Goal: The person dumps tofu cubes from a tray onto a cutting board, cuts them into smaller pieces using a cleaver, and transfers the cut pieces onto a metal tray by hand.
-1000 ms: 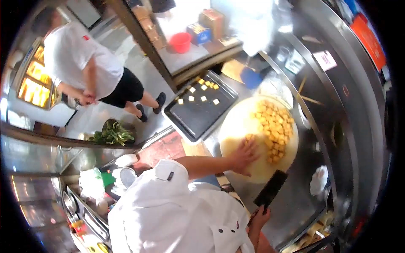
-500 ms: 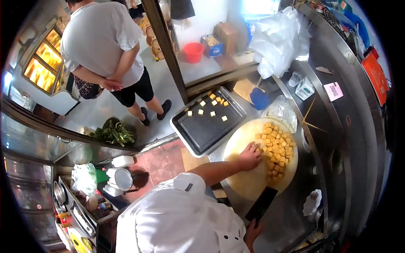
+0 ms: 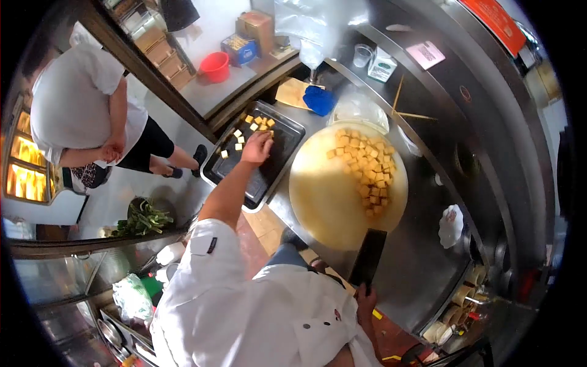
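My left hand (image 3: 257,148) is over the black baking tray (image 3: 284,136), its fingers bent together around what looks like a tofu cube at the fingertips. More pale yellow tofu cubes (image 3: 238,147) lie spread over the tray's far left part; the hand may cover some. A large heap of tofu cubes (image 3: 365,162) rests on the round cutting board (image 3: 321,202), mostly on its right half. My right hand (image 3: 365,300), low in the view, grips the handle of a dark, broad-bladed cleaver (image 3: 369,254). The blade's far end reaches the board's near edge.
Past the board lie a blue cloth (image 3: 318,100) and a clear plastic bag (image 3: 359,113). Chopsticks (image 3: 397,98) and a small carton (image 3: 382,65) are on the steel counter (image 3: 422,202). A white scalloped dish (image 3: 451,226) sits at right. Another person (image 3: 85,104) stands beyond the frame at left.
My left hand has moved left from the cutting board to over the tray. The cleaver stays in my right hand near the board's edge. The camera view has shifted.
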The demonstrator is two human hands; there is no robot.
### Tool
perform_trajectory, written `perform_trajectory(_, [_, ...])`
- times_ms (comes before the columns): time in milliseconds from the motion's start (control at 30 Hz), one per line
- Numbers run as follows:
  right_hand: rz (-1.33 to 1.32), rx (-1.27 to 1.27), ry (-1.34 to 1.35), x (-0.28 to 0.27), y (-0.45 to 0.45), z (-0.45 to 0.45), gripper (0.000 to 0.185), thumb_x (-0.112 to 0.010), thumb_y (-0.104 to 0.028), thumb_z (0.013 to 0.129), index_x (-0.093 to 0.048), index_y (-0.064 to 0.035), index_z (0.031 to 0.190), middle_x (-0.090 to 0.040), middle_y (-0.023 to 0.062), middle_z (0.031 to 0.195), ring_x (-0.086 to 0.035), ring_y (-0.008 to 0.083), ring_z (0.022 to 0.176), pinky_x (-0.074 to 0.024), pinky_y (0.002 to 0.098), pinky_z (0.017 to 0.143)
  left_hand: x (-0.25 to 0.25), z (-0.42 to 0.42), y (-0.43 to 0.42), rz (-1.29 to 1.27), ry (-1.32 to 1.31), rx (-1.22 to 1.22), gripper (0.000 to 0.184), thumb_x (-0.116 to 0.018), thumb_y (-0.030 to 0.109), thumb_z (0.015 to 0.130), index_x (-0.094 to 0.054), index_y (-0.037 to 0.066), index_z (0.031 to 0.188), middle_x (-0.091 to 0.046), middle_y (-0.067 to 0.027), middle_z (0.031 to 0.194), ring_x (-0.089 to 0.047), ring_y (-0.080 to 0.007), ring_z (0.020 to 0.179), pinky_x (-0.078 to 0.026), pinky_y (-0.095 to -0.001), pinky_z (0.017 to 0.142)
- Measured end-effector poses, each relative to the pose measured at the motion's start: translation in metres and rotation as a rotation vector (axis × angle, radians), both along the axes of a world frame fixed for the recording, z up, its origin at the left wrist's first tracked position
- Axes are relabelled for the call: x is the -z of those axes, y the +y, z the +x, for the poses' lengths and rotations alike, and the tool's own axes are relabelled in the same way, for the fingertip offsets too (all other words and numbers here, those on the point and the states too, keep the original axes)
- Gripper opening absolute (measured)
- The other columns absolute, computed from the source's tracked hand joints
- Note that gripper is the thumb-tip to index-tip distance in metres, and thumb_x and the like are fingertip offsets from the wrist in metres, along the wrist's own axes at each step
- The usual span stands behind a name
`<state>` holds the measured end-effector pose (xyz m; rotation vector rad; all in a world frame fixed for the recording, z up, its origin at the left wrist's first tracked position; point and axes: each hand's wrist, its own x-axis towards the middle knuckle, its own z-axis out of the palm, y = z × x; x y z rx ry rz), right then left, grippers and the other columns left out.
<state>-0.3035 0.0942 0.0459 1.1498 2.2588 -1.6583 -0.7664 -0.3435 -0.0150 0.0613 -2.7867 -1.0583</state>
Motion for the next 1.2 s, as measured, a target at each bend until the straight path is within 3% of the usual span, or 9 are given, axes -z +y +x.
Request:
perform_trajectory(200, [0.158,-0.122,-0.096,0.014,0.014,0.012,0.034,-0.061,-0.031,0.102,-0.058,0.001,0.092,-0.063,0.0137,0.077,-0.06,0.0238,0.069,-0.0486,0.0431,0.066,-0.011,0.03,-0.01,0.302,0.055,-0.093,0.03,-0.055,0.018,0.106,-0.064,0.003,0.13,-0.072,-0.0141,0.113,-0.071,-0.0195,0.093,-0.057,-0.0318,0.078])
perform_trajectory(233, [0.288,-0.164,0.008,0.003,0.009,0.004,0.031,-0.06,-0.028,0.102,-0.057,0.0007,0.091,-0.06,0.0108,0.074,-0.058,0.0206,0.069,-0.0482,0.0407,0.064,-0.015,0.034,-0.004,0.039,0.271,0.057,0.028,-0.059,0.016,0.103,-0.065,0.002,0.127,-0.071,-0.0171,0.112,-0.07,-0.0267,0.101,-0.057,-0.0355,0.083])
perform_trajectory(333, [0.389,-0.237,0.047,-0.034,0.002,-0.021,0.028,-0.06,-0.025,0.102,-0.059,0.0017,0.093,-0.06,0.0133,0.074,-0.06,0.0242,0.069,-0.0495,0.0416,0.064,-0.049,0.051,0.046,0.047,0.273,0.391,0.03,-0.066,0.01,0.092,-0.068,0.004,0.121,-0.069,-0.0199,0.114,-0.066,-0.0396,0.107,-0.052,-0.0441,0.097])
perform_trajectory(500, [0.516,-0.405,0.027,-0.045,-0.005,-0.051,0.029,-0.06,-0.027,0.102,-0.06,0.0011,0.095,-0.064,0.0236,0.081,-0.064,0.041,0.074,-0.0506,0.0464,0.066,-0.06,0.036,0.138,-0.176,0.144,0.591,0.074,-0.079,0.021,0.078,-0.048,0.005,0.142,-0.054,-0.0229,0.136,-0.05,-0.0437,0.127,-0.046,-0.0486,0.106])
perform_trajectory(633, [0.544,-0.471,0.004,-0.001,0.001,-0.046,0.029,-0.056,-0.027,0.102,-0.061,0.0006,0.095,-0.064,0.0258,0.086,-0.064,0.0453,0.081,-0.0476,0.0535,0.068,-0.039,-0.004,0.2,-0.167,-0.207,0.542,0.111,-0.081,0.03,0.079,-0.011,0.013,0.163,-0.016,-0.0347,0.163,-0.027,-0.0512,0.148,-0.036,-0.0531,0.117])
perform_trajectory(700, [0.453,-0.537,-0.239,-0.043,-0.016,-0.06,0.042,-0.048,-0.034,0.107,-0.059,0.0062,0.104,-0.061,0.0285,0.093,-0.062,0.0446,0.086,-0.0478,0.0553,0.075,-0.045,-0.019,0.212,-0.097,-0.311,0.466,0.124,-0.087,0.034,0.071,-0.007,0.017,0.164,-0.015,-0.0339,0.163,-0.03,-0.0541,0.145,-0.038,-0.0533,0.116])
perform_trajectory(767, [0.588,-0.565,-0.141,-0.002,-0.001,-0.049,0.037,-0.053,-0.032,0.104,-0.06,0.0041,0.098,-0.063,0.0282,0.09,-0.063,0.046,0.084,-0.0478,0.0549,0.072,-0.039,-0.039,0.217,-0.113,-0.318,0.475,0.134,-0.092,0.039,0.064,-0.006,0.022,0.164,-0.019,-0.0319,0.161,-0.039,-0.0536,0.139,-0.041,-0.052,0.114])
perform_trajectory(967, [0.63,-0.558,-0.021,0.077,0.042,-0.023,0.036,-0.059,-0.032,0.1,-0.062,0.0029,0.092,-0.065,0.0284,0.083,-0.064,0.0486,0.077,-0.048,0.0543,0.065,-0.039,-0.06,0.221,-0.185,-0.345,0.646,0.126,-0.097,0.04,0.05,-0.031,0.023,0.157,-0.047,-0.0206,0.144,-0.05,-0.0465,0.127,-0.047,-0.0527,0.106])
perform_trajectory(1200, [0.539,-0.487,-0.018,0.082,0.04,-0.032,0.036,-0.059,-0.031,0.101,-0.061,0.0038,0.092,-0.065,0.026,0.082,-0.064,0.0433,0.075,-0.0486,0.051,0.065,-0.007,-0.025,0.215,-0.05,-0.073,0.632,0.083,-0.085,0.034,0.068,-0.049,0.015,0.141,-0.057,-0.0194,0.126,-0.055,-0.0427,0.117,-0.049,-0.0497,0.097])
